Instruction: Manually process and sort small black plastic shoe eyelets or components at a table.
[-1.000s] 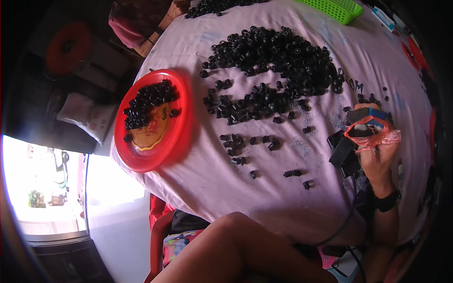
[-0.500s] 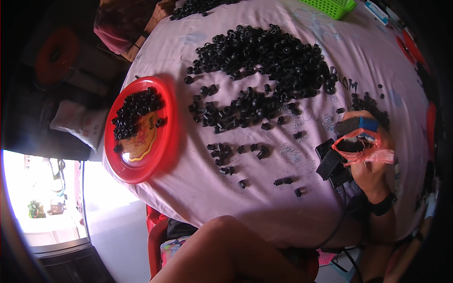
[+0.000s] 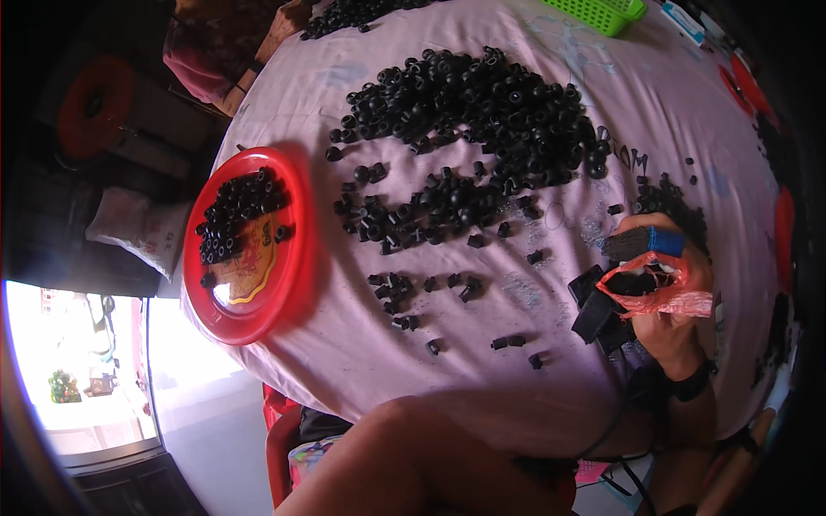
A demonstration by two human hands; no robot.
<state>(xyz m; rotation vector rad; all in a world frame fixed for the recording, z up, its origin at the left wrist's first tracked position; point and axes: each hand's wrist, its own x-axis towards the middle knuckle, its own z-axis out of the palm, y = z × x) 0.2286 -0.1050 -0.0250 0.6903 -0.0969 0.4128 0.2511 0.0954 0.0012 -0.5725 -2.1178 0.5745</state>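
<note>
My right hand (image 3: 684, 297) is at the right side of the cloth-covered table, a dark band on its wrist. Its fingers are closed around something I cannot make out. A torn red strip (image 3: 667, 303) loops about the fingers, with a dark hollow inside. Above it lies a black block-like piece (image 3: 630, 244) with a blue band (image 3: 665, 242). Just left of the hand, touching or nearly so, is a black angular object (image 3: 594, 316) with a cable below. Small black ring-like parts (image 3: 465, 95) are heaped on the cloth. My left hand is not in view.
A red plate (image 3: 292, 215) with several black parts stands at the left edge. Loose black pieces (image 3: 391, 292) lie mid-table. A green basket (image 3: 607, 17) is at the far side. Another forearm (image 3: 731, 464) shows at the lower right. My bare knee (image 3: 404, 421) is below the table edge.
The whole view has shifted slightly, so the table things sit a little further left and lower. My right hand keeps its grip and has barely moved against the cloth.
</note>
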